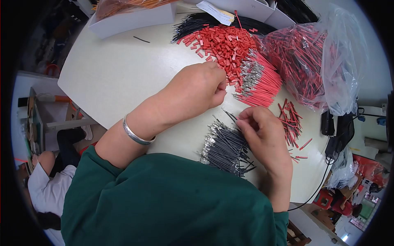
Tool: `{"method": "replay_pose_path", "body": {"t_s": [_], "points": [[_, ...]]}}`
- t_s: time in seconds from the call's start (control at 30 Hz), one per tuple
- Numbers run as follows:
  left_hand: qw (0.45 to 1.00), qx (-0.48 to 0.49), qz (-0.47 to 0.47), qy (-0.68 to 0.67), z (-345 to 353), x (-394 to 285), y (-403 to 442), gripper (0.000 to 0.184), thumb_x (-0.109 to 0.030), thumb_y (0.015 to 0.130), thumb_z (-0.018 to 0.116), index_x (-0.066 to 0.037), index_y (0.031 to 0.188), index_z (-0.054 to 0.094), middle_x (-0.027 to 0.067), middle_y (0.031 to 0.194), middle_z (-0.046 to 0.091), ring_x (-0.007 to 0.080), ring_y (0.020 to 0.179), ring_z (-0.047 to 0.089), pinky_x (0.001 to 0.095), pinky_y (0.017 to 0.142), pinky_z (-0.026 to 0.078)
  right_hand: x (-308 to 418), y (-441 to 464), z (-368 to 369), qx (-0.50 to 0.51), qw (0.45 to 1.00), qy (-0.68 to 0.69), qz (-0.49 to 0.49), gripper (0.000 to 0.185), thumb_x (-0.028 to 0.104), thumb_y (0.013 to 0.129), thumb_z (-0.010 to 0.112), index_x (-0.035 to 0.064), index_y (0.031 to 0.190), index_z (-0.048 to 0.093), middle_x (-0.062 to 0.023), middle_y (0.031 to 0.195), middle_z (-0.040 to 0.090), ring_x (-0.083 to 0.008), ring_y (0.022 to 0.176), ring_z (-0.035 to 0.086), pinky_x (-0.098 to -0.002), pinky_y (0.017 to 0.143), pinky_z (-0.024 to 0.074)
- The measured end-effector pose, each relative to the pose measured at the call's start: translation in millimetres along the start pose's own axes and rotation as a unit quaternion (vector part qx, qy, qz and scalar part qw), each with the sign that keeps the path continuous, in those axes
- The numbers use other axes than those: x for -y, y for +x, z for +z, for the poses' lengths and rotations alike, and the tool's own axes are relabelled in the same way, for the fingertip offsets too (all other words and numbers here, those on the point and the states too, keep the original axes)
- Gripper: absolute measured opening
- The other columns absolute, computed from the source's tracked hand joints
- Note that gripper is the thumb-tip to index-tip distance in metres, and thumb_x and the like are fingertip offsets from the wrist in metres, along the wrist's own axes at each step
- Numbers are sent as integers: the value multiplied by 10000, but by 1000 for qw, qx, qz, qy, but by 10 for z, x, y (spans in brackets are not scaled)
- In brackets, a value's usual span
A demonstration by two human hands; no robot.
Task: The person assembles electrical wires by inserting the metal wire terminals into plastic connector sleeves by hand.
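Observation:
My left hand [207, 86], a silver bracelet on its wrist, is closed beside the pile of small red plastic connector housings [227, 43]. Its fingertips are turned away, so whatever they pinch is hidden. My right hand [264, 133] pinches a short black wire [230, 115], whose metal-tipped end points up and left toward my left hand. Just below lies a heap of black wires [225, 149] with silver crimped terminals at their left ends. A bundle of red wires [260, 86] with the same kind of terminals rests against the housings.
Finished-looking red pieces with leads [290, 123] lie right of my right hand. A clear plastic bag [303, 61] full of red and black pieces stands behind them. Long black wires [197, 24] and a white box [131, 20] are at the back. A seated person [53, 184] is at left.

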State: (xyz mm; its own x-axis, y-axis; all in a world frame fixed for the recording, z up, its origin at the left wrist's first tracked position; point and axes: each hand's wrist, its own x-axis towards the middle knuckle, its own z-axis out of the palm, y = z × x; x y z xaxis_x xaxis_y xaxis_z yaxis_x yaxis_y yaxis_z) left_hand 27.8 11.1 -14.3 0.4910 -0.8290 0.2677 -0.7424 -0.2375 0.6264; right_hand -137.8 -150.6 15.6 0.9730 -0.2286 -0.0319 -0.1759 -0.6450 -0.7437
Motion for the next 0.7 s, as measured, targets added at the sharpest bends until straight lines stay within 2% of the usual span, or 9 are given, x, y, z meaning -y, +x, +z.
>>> {"method": "replay_pose_path", "body": {"t_s": [0.1, 0.23, 0.3, 0.4, 0.47, 0.6, 0.7], "points": [[997, 16, -65, -48, -53, -87, 33, 107, -36, 835, 721, -11, 897, 638, 125, 863, 674, 221, 761, 686, 335, 689, 559, 14, 16, 20, 26, 999, -27, 37, 136, 51, 837, 752, -4, 904, 647, -149, 860, 644, -343, 853, 613, -452, 791, 489], [989, 6, -64, -133, -36, -108, 39, 102, -15, 862, 697, -5, 958, 662, 76, 844, 675, 144, 730, 665, 285, 662, 540, -41, 13, 22, 30, 996, -69, -43, 105, 43, 837, 738, -3, 857, 646, -157, 870, 623, -368, 913, 586, -451, 826, 473], [982, -1, -61, -177, -31, -117, 38, 127, -10, 876, 689, -7, 1004, 681, 48, 830, 670, 111, 715, 647, 267, 655, 528, -53, 17, 0, 21, 997, -60, -47, 107, 41, 843, 734, -6, 860, 639, -158, 871, 625, -366, 904, 587, -453, 821, 471], [984, -9, -43, -173, -22, -109, 35, 151, -26, 914, 676, -9, 1061, 700, 24, 843, 674, 77, 724, 636, 250, 649, 519, -23, 5, -52, 8, 1000, -12, -21, 111, 40, 858, 721, -13, 869, 624, -168, 877, 628, -365, 895, 589, -463, 802, 470], [970, 13, -98, -222, -55, -170, 46, 147, -37, 954, 648, -4, 1086, 702, 26, 868, 681, 72, 743, 637, 244, 657, 525, 17, -6, -109, 1, 999, 31, 21, 110, 39, 863, 716, -16, 874, 621, -174, 880, 630, -364, 897, 592, -470, 793, 472], [917, 71, -203, -337, -84, -224, 66, 180, -67, 1024, 589, 6, 1145, 699, 25, 905, 684, 70, 773, 637, 242, 674, 547, -102, 12, -102, -39, 996, -60, -47, 88, 29, 867, 704, -12, 872, 626, -178, 877, 624, -378, 900, 585, -482, 786, 473], [882, 88, -215, -410, -89, -248, 66, 214, -74, 1043, 562, 3, 1197, 689, 29, 910, 682, 81, 784, 640, 251, 689, 564, -128, 7, -83, -56, 987, -135, -63, 64, 19, 860, 701, 2, 868, 639, -165, 882, 623, -385, 888, 571, -478, 785, 469]]}}
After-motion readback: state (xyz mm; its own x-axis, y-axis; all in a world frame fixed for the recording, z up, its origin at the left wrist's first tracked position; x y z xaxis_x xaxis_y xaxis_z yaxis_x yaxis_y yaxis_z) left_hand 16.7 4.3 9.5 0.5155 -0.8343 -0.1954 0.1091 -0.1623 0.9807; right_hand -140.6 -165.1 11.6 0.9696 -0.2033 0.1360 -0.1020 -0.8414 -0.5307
